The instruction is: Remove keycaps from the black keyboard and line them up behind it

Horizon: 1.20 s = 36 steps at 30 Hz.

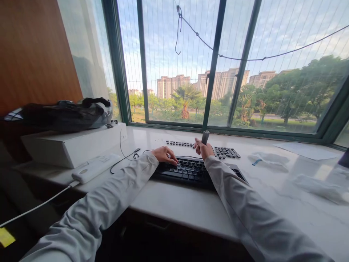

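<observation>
A black keyboard [191, 171] lies on the white counter [174, 202] in front of the window. My left hand [165, 154] rests on its left end, fingers bent down onto the keys. Above the keyboard's middle, my right hand [204, 149] is closed around a slim grey upright tool [205, 137]. Behind the keyboard, rows of loose black keycaps [203, 147] are laid out on the counter. Both arms wear light long sleeves.
A white box [73, 145] with a dark bag [62, 114] on top sits at the left. A white power strip [94, 168] and thin cables [124, 156] lie beside it. Cloths [268, 160] and a sheet of paper [307, 150] lie at the right.
</observation>
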Available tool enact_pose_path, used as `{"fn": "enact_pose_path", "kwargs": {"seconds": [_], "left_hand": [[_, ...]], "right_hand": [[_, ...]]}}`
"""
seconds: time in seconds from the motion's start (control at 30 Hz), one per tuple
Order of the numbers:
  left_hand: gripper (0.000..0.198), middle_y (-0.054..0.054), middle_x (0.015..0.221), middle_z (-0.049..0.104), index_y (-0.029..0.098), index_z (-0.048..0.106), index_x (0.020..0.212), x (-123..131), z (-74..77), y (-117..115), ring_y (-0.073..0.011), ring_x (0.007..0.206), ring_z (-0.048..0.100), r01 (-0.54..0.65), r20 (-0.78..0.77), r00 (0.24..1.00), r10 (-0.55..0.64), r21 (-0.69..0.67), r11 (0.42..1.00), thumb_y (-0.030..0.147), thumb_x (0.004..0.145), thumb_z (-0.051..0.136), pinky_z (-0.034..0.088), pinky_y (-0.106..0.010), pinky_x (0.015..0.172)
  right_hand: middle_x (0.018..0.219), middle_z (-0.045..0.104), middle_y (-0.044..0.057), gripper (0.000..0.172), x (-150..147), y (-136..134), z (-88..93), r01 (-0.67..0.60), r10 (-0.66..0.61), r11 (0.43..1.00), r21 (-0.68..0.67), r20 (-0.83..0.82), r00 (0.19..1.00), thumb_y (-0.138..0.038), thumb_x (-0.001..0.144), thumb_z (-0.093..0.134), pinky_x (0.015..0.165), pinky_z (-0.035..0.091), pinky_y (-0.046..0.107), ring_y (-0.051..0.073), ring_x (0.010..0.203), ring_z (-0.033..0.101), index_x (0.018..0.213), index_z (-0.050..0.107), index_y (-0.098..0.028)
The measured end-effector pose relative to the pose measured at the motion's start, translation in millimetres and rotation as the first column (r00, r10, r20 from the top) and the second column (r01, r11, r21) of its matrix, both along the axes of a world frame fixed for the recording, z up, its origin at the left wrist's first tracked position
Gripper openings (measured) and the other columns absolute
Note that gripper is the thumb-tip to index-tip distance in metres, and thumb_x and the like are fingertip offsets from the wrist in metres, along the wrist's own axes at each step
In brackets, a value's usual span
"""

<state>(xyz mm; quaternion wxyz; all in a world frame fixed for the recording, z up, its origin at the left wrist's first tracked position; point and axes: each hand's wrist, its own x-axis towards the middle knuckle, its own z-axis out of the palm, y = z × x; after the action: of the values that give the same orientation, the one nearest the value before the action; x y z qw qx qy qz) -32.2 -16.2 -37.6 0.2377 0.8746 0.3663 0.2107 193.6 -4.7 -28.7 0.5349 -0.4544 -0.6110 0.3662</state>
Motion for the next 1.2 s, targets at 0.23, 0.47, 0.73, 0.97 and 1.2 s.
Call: {"fn": "enact_pose_path", "kwargs": {"seconds": [0.23, 0.47, 0.73, 0.97, 1.2], "left_hand": [[0.041, -0.005, 0.074, 0.068, 0.017, 0.075, 0.088, 0, -3.1, 2, -0.0148, 0.070, 0.057, -0.036, 0.040, 0.998, 0.040, -0.082, 0.996, 0.047, 0.060, 0.073, 0.039, -0.023, 0.062], [0.042, -0.005, 0.074, 0.069, 0.017, 0.076, 0.086, 0, -5.5, 4, -0.0158, 0.072, 0.058, -0.076, 0.063, 0.995, 0.082, -0.102, 0.992, 0.047, 0.058, 0.074, 0.040, -0.025, 0.065], [0.042, -0.005, 0.077, 0.069, 0.017, 0.075, 0.087, -1, -5.4, 5, -0.0190, 0.082, 0.058, -0.058, 0.049, 0.997, 0.064, -0.131, 0.990, 0.048, 0.059, 0.074, 0.040, -0.026, 0.074], [0.042, -0.004, 0.075, 0.069, 0.016, 0.075, 0.087, -2, -7.6, 8, -0.0174, 0.077, 0.058, -0.070, 0.048, 0.996, 0.078, -0.150, 0.986, 0.047, 0.058, 0.074, 0.040, -0.026, 0.072], [0.043, -0.003, 0.073, 0.069, 0.016, 0.075, 0.089, -2, -4.6, 7, -0.0152, 0.072, 0.057, -0.065, 0.025, 0.997, 0.070, -0.170, 0.983, 0.046, 0.058, 0.075, 0.040, -0.025, 0.069]], "right_hand": [[0.046, 0.025, -0.009, 0.041, -43, -16, -5.6, -0.366, 0.267, 0.926, -0.092, -0.526, 0.808, -0.054, 0.074, 0.056, 0.039, 0.025, 0.021, 0.006, 0.039, 0.024, 0.059, 0.035, -0.021], [0.047, 0.026, -0.009, 0.043, -58, -25, -10.9, -0.358, 0.248, 0.928, -0.105, -0.544, 0.802, -0.055, 0.075, 0.053, 0.038, 0.027, 0.020, 0.006, 0.040, 0.025, 0.060, 0.032, -0.021], [0.048, 0.026, -0.008, 0.042, -60, -23, -13.4, -0.409, 0.233, 0.900, -0.153, -0.623, 0.746, -0.050, 0.077, 0.055, 0.037, 0.024, 0.018, 0.005, 0.041, 0.025, 0.059, 0.032, -0.021], [0.046, 0.023, -0.009, 0.043, -60, -30, -6.6, -0.449, 0.246, 0.871, -0.197, -0.618, 0.747, -0.050, 0.081, 0.050, 0.038, 0.023, 0.019, 0.006, 0.039, 0.023, 0.058, 0.028, -0.021], [0.041, 0.025, -0.007, 0.043, -56, -33, -0.2, -0.484, 0.158, 0.810, -0.330, -0.673, 0.723, -0.047, 0.086, 0.042, 0.038, 0.025, 0.020, 0.007, 0.037, 0.025, 0.057, 0.025, -0.020]]}}
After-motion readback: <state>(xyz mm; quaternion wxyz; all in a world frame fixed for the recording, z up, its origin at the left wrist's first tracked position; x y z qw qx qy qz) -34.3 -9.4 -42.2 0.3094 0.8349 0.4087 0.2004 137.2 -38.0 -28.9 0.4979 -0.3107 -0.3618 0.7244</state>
